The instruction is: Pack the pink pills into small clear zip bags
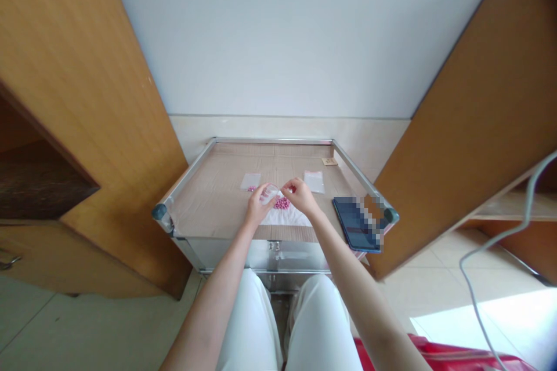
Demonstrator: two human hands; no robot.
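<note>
My left hand (259, 206) holds a small clear plastic bag (268, 193) up by its fingertips, a little above the table top. Close to the bag's right side, my right hand (299, 195) has its fingertips pinched together; anything between them is too small to tell. Just below both hands lies a heap of pink beads (282, 203) on a white sheet (287, 218). A few more pink beads (251, 189) sit left of my left hand, beside a flat clear bag (250, 181). Another flat clear bag (314, 181) lies to the right.
The low cart has a metal rim (274, 141) and a cardboard top (217, 197). A dark tablet or phone (354, 224) lies at its right front, and a small tan tag (329, 161) lies at the back. Wooden cabinet doors (470, 127) stand on both sides, and a white cable (500, 237) hangs at right.
</note>
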